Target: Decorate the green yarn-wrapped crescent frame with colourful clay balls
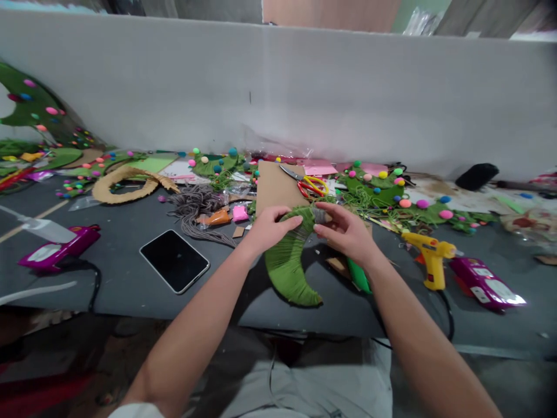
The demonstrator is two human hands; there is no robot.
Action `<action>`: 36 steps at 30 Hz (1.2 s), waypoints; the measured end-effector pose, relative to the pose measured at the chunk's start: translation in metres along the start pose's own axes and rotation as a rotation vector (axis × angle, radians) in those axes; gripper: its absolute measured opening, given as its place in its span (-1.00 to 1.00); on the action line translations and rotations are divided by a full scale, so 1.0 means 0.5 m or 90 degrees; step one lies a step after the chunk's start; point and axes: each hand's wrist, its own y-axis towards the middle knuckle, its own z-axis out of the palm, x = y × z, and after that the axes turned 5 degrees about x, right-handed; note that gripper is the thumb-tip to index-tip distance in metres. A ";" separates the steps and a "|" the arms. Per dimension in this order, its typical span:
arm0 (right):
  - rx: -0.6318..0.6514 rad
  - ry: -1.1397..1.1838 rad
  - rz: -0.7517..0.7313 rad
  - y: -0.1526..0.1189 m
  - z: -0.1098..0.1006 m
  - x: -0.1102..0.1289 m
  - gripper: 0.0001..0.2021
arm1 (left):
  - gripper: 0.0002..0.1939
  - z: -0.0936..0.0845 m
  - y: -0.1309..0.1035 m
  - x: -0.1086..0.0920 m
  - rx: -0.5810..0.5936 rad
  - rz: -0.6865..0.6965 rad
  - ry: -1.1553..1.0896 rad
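A crescent shape wrapped in green yarn [285,264] is held over the table, its lower tip curving to the right. My left hand [276,227] grips its upper left side, thumb laid across the green wrapping. At the upper right end, where a band of grey yarn [319,216] shows, my right hand [346,229] has its thumb and fingers closed around the tip. Just below my right hand lies a green object [359,274], partly hidden by my wrist. Red and yellow-handled scissors [307,181] rest on a brown cardboard piece [274,184] behind the crescent.
A phone [174,261] lies left of my left arm, near grey yarn [198,203] and a tan ring [126,186]. To the right are a yellow glue gun [430,255] and a purple device [485,284]; another purple device [61,247] is far left. Pom-pom-covered green pieces [374,186] line the back.
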 end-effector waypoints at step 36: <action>-0.149 -0.335 -0.209 -0.005 0.034 -0.043 -0.95 | -0.69 0.030 -0.016 0.037 -0.028 0.013 0.061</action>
